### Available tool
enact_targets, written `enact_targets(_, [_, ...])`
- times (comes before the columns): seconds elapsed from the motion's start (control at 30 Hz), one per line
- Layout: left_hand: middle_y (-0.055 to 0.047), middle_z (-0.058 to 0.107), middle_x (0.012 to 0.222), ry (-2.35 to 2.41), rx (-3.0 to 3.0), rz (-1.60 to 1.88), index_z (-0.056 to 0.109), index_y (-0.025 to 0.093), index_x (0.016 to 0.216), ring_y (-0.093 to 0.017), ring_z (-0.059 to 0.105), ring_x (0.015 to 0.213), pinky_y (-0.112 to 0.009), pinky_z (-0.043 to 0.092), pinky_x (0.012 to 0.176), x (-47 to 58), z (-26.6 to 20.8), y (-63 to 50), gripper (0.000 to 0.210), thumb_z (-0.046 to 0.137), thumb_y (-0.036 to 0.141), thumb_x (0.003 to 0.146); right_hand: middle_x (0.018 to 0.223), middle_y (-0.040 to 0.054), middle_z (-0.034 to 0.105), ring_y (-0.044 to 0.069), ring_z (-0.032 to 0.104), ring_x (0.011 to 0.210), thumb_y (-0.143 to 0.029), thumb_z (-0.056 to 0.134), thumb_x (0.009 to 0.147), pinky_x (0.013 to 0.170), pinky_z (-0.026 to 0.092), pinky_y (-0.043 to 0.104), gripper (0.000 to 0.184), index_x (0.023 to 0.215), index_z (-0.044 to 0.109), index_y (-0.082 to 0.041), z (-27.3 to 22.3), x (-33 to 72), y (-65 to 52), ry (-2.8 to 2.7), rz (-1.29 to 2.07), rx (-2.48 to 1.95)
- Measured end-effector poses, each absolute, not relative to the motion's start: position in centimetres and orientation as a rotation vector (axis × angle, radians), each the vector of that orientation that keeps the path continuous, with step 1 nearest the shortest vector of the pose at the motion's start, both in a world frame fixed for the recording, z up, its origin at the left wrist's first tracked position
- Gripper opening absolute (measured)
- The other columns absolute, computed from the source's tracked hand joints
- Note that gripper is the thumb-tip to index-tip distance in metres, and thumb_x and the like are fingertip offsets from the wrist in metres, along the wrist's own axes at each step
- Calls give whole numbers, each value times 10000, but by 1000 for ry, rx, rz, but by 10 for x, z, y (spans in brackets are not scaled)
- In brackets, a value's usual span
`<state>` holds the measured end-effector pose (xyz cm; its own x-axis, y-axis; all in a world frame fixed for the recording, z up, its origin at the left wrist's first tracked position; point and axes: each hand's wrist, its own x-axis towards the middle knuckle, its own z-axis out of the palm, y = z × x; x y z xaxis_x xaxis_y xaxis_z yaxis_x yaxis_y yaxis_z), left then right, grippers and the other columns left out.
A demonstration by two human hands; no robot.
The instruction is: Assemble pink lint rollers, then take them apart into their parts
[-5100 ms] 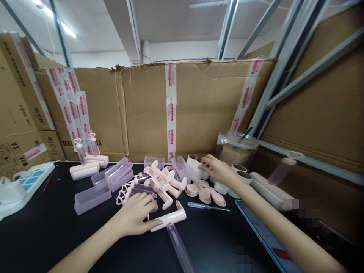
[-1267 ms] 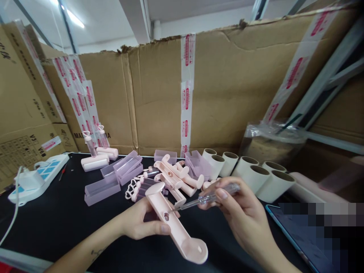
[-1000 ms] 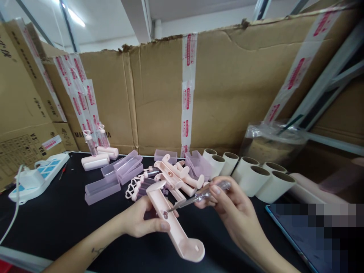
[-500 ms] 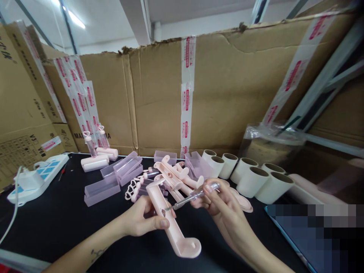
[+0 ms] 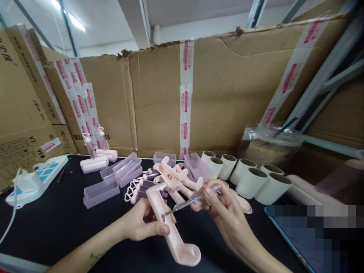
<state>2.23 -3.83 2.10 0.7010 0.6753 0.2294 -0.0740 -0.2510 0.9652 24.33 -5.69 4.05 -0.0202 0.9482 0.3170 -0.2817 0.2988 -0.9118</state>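
My left hand (image 5: 146, 221) grips a pale pink plastic holder (image 5: 174, 236), a long trough with a rounded arm at each end, tilted with its hollow side up. The thumb lies across the trough and the other fingers are mostly hidden behind it. In my right hand (image 5: 220, 203) is a screwdriver (image 5: 196, 198) with a clear handle, pinched between thumb and fingers. Its tip points down-left at a hole in the middle of the trough; whether it touches a screw cannot be made out. Behind them lies a pile of similar pink holders (image 5: 173, 176).
Lilac plastic boxes (image 5: 101, 192) and pink heart-ended pieces (image 5: 132, 190) lie behind my left hand. White rolls (image 5: 251, 182) stand at right, near a bagged drink cup (image 5: 265, 149). A power strip (image 5: 42, 178) is at far left. Cardboard (image 5: 156, 98) walls the back.
The screwdriver's handle has turned slightly in my right fingers, and its tip stays near the hole. My left hand keeps its hold on the holder. The view has shifted slightly.
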Motion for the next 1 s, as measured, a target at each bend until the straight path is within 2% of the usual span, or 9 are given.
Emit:
enact_targets(0.2, [-75, 623, 805, 630, 1696, 824, 669, 113, 909, -151, 549, 683, -223, 436, 612, 20, 26, -36, 433, 695, 473, 670, 692, -45, 613, 98, 629, 604, -337, 608, 823, 615, 496, 206, 128, 840, 520, -245, 32, 234, -58, -1129, 1240, -732])
enact_targets(0.37, [-89, 649, 804, 687, 1773, 879, 685, 99, 895, -175, 575, 690, -234, 443, 602, 17, 34, -33, 486, 638, 538, 693, 719, -19, 600, 127, 612, 638, -357, 557, 830, 595, 488, 234, 115, 808, 530, -247, 54, 251, -55, -1034, 1050, -693])
enact_targets(0.47, [-84, 667, 840, 843, 1922, 889, 682, 120, 951, -173, 585, 684, -237, 441, 602, 18, 35, -34, 464, 629, 515, 713, 789, -6, 581, 159, 614, 679, -291, 514, 814, 565, 477, 269, 62, 763, 520, -257, 75, 265, -62, -1079, 873, -637])
enact_targets(0.6, [-45, 689, 805, 1014, 2133, 828, 678, 169, 986, -151, 579, 625, -232, 422, 581, 25, 32, -38, 405, 622, 479, 732, 688, -28, 546, 127, 566, 585, -173, 588, 746, 510, 428, 225, 109, 796, 581, -269, 77, 257, -78, -1730, 301, -742])
enact_targets(0.7, [-23, 696, 850, 970, 2212, 793, 683, 190, 909, -159, 607, 705, -240, 441, 667, 31, 29, -41, 309, 610, 447, 753, 806, 18, 635, 138, 603, 602, -264, 652, 742, 503, 436, 222, 148, 875, 597, -227, 57, 237, -84, -2263, 51, -884])
enact_targets(0.77, [-14, 689, 882, 938, 2235, 764, 666, 197, 902, -159, 610, 735, -245, 449, 701, 32, 28, -42, 297, 613, 446, 749, 847, 33, 662, 139, 620, 595, -278, 584, 809, 506, 439, 225, 113, 900, 586, -211, 42, 229, -83, -2381, 76, -960])
enact_targets(0.87, [-16, 661, 910, 937, 2274, 680, 593, 205, 1019, -161, 600, 722, -247, 468, 662, 30, 25, -42, 418, 661, 450, 688, 821, 20, 687, 144, 639, 633, -229, 485, 873, 566, 459, 228, 110, 929, 580, -225, 35, 228, -79, -2342, 224, -1025])
enact_targets(0.93, [-30, 636, 925, 994, 2349, 668, 518, 194, 1083, -178, 594, 745, -270, 480, 684, 27, 24, -43, 499, 680, 396, 656, 836, 19, 693, 157, 646, 695, -245, 481, 874, 627, 470, 243, 117, 924, 587, -236, 46, 235, -73, -2263, 257, -1062])
enact_targets(1.0, [-41, 613, 947, 1023, 2477, 645, 460, 189, 1091, -194, 589, 811, -294, 475, 760, 24, 23, -43, 446, 624, 287, 689, 860, 22, 693, 176, 639, 740, -281, 496, 861, 657, 468, 266, 118, 894, 602, -242, 69, 242, -62, -2190, 215, -1142])
